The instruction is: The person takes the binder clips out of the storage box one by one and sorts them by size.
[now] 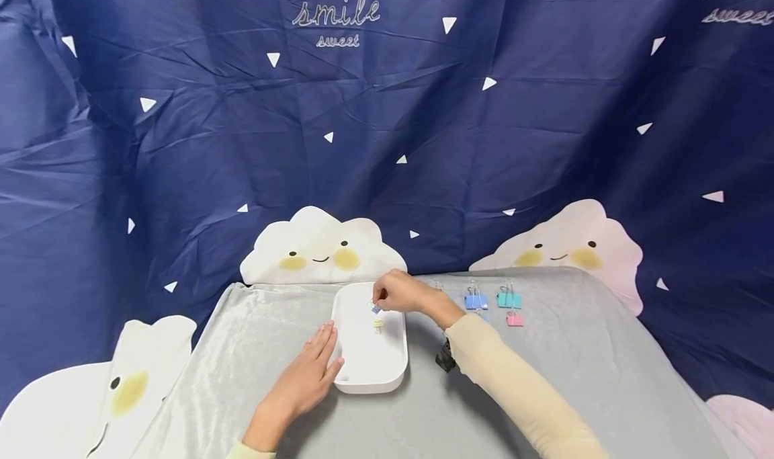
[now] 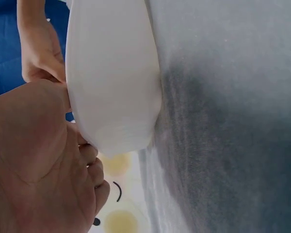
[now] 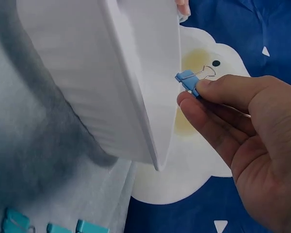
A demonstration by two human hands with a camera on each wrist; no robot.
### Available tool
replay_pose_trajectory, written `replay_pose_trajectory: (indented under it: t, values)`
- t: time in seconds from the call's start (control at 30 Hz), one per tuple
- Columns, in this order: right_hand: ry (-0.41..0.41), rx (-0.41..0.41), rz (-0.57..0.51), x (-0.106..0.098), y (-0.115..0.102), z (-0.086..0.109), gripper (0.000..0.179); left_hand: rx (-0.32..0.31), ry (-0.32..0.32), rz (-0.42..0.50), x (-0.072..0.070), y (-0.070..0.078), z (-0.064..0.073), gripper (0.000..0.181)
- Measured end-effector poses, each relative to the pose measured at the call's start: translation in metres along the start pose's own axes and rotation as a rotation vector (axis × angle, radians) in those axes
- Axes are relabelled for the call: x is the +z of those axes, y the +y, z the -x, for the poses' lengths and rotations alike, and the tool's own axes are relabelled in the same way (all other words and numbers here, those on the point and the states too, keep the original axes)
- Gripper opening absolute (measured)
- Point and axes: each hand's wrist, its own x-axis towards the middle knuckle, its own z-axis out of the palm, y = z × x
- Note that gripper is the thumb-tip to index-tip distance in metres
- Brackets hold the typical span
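Observation:
My right hand (image 1: pixel 399 291) is over the far part of a white tray (image 1: pixel 369 365), pinching a small blue binder clip (image 3: pixel 188 81) between thumb and fingertips. The right wrist view shows the clip's wire handles sticking out beside the thumb. Below that hand, a yellow binder clip (image 1: pixel 377 324) lies inside the tray. My left hand (image 1: pixel 307 371) rests at the tray's left rim, its fingers extended along the edge. From the left wrist view, the palm (image 2: pixel 34 160) is beside the tray's outer wall.
Right of the tray, on the grey cloth (image 1: pixel 580 378), lie a blue binder clip (image 1: pixel 476 302), a teal binder clip (image 1: pixel 509 300) and a pink binder clip (image 1: pixel 514 320), with others partly behind my right arm. A dark blue curtain (image 1: pixel 387 109) hangs behind the table.

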Motion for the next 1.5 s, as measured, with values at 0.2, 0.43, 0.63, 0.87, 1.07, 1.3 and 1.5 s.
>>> replay_pose_trajectory:
  t: [0.2,0.43,0.63,0.87,1.07,1.3,1.5]
  values:
    - [0.021,0.041,-0.038,-0.01,0.006,0.015,0.009,0.031,0.062,0.001,0.002,-0.001,0.003,0.064]
    - [0.071,0.048,-0.055,-0.025,0.012,0.037,0.011,0.034,0.068,0.013,0.0,0.0,0.003,0.062]
    - [0.106,0.071,-0.061,-0.035,0.019,0.059,0.011,0.023,0.034,-0.016,-0.001,-0.001,0.002,0.061]
    - [0.131,0.092,-0.062,-0.042,0.027,0.085,0.011,0.019,0.027,-0.04,0.0,0.0,0.002,0.059]
    - [0.163,0.094,-0.051,-0.045,0.036,0.105,0.012,0.038,0.061,-0.037,0.006,-0.004,0.003,0.058]
    - [0.198,0.134,-0.062,-0.048,0.043,0.13,0.012,0.083,0.108,-0.037,0.008,-0.004,0.005,0.056]
    - [0.216,0.195,-0.118,-0.049,0.053,0.152,0.009,0.04,0.044,-0.002,0.001,0.0,0.003,0.057]
